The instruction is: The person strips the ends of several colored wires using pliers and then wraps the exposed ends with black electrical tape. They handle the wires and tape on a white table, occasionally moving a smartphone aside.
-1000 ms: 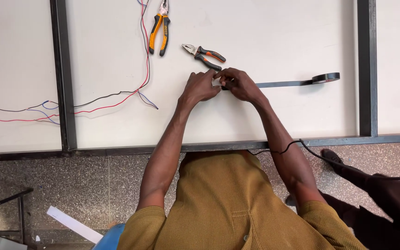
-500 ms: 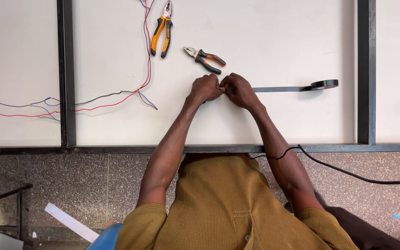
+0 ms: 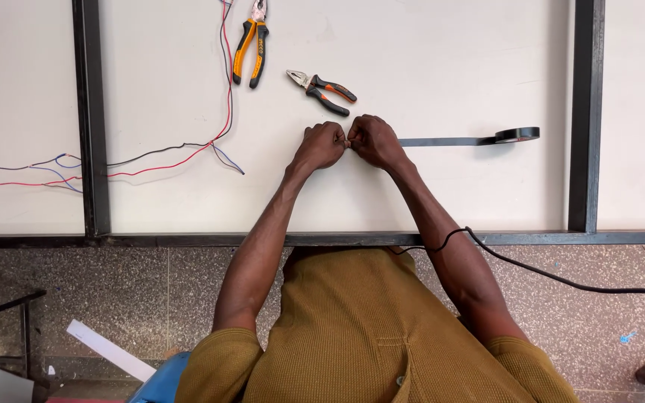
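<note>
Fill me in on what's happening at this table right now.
A person in a mustard shirt leans over a white table, with the left hand and right hand pressed together, fingers pinching something too small to make out. A strip of black tape runs from the right hand to its roll. Two pairs of pliers lie just beyond the hands, untouched. Red, black and blue wires trail off to the left.

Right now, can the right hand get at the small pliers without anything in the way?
Probably yes. The right hand sits just below the small pliers, with only bare white table between them, though its fingers are pinched together with the left hand.
</note>
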